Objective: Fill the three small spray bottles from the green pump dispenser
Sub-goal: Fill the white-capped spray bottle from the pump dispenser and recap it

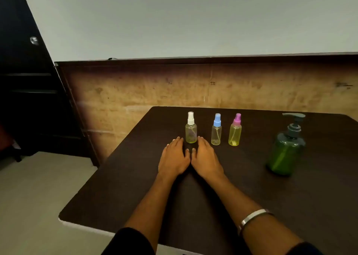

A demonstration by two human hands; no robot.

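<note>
Three small spray bottles stand upright in a row on the dark table (251, 206): one with a white cap (191, 128), one with a blue cap (216, 130) and one with a pink cap (235, 130). The green pump dispenser (286, 149) stands apart at the right, its grey pump head up. My left hand (174, 157) and my right hand (205, 158) lie flat on the table side by side, thumbs touching, just in front of the white-capped bottle. Neither hand holds anything.
A worn wooden panel (193, 92) rises behind the table's far edge. A dark cabinet (29, 100) stands at the left, with pale floor (38, 196) beside the table's left edge. A metal bangle (251, 217) circles my right forearm.
</note>
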